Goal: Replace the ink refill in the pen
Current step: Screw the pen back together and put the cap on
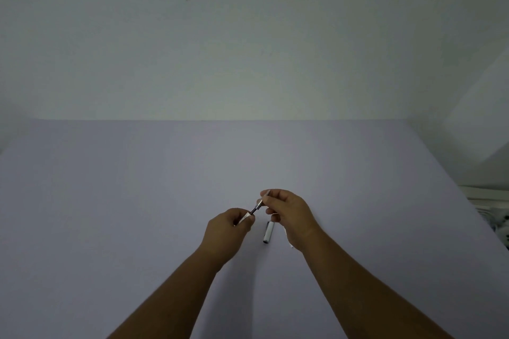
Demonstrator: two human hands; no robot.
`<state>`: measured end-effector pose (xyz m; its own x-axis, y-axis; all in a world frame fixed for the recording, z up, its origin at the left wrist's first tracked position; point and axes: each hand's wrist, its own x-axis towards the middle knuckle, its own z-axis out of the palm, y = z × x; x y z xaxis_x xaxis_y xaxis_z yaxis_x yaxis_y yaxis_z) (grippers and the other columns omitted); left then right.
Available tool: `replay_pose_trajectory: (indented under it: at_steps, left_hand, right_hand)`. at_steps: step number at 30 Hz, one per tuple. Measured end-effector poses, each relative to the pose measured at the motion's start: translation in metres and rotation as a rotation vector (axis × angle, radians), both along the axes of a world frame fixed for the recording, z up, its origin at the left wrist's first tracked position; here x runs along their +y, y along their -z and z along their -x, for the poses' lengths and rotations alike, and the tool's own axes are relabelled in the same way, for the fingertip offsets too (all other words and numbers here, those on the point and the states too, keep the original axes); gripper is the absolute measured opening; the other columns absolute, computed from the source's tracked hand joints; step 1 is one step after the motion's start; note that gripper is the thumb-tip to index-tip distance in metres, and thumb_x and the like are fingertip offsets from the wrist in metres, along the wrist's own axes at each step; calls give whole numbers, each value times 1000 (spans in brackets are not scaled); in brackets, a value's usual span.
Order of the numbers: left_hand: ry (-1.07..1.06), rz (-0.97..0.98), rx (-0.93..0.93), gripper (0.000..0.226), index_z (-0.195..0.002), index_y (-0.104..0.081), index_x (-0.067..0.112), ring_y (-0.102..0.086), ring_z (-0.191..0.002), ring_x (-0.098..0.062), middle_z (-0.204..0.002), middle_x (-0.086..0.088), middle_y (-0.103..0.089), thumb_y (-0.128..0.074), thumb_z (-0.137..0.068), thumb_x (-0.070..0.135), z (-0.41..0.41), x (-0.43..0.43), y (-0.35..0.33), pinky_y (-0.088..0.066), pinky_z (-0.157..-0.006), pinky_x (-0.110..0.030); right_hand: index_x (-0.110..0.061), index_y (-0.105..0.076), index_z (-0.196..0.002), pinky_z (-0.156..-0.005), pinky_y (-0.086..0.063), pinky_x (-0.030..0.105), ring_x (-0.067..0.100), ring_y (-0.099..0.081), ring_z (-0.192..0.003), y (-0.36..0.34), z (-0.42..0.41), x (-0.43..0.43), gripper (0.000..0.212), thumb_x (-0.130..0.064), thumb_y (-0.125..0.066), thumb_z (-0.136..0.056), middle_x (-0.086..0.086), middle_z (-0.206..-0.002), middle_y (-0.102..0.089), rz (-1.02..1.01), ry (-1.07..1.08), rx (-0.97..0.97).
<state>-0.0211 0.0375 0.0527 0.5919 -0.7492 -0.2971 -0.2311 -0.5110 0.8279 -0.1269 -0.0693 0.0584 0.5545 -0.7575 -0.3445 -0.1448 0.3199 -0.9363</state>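
Note:
My left hand grips the white pen barrel, which points up and to the right. A thin dark refill spans the gap from the barrel's mouth to a silver tip section pinched in the fingers of my right hand. Both hands hover just above the table. A white pen cap lies on the table between my wrists, its open end toward me. A small white piece shows under my right wrist; what it is I cannot tell.
The pale lilac table runs to a plain wall at the back. Its right edge slants down toward white clutter on the far right.

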Motion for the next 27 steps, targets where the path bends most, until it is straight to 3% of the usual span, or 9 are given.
replay_pose_trajectory:
  at_steps: [6, 10, 18, 22, 27]
  left_hand:
    - [-10, 40, 50, 21, -92, -67, 18, -57, -69, -12, -82, 0, -68, -53, -92, 33, 4, 2, -11, -44, -61, -19]
    - [-6, 9, -4, 22, -83, -66, 19, -55, -67, -14, -83, -8, -70, -54, -92, 34, 4, 1, -12, -43, -60, -21]
    - [29, 31, -100, 23, -76, -63, 20, -49, -56, -8, -60, 8, -55, -53, -93, 33, 8, -1, -21, -40, -57, -19]
    - [23, 57, -126, 21, -79, -63, 20, -48, -56, -6, -60, 8, -55, -52, -93, 31, 10, -3, -27, -38, -55, -17]
    - [56, 62, -225, 28, -89, -69, 6, -47, -58, -13, -68, -7, -61, -53, -93, 28, 16, -6, -31, -36, -56, -19]
  right_hand:
    - [-19, -69, -92, -66, -49, 23, 12, -61, -74, -5, 1, 5, 11, -14, -60, -88, 3, -93, -71, -10, -71, 14]
    - [-22, -70, -93, -67, -48, 23, 12, -56, -72, -7, 2, 9, 13, -15, -61, -87, 4, -95, -70, 30, -78, 31]
    - [-14, -66, -81, -64, -44, 24, 10, -50, -65, -10, 2, 12, 15, -29, -66, -84, -1, -74, -61, 18, -78, 101]
    - [-19, -67, -83, -65, -45, 25, 10, -49, -66, -14, 3, 10, 10, -28, -64, -86, -4, -80, -62, 31, -101, 57]
    - [-10, -59, -79, -63, -41, 28, 14, -41, -59, -18, 1, 7, 39, -48, -66, -80, 0, -65, -48, 61, -53, 207]
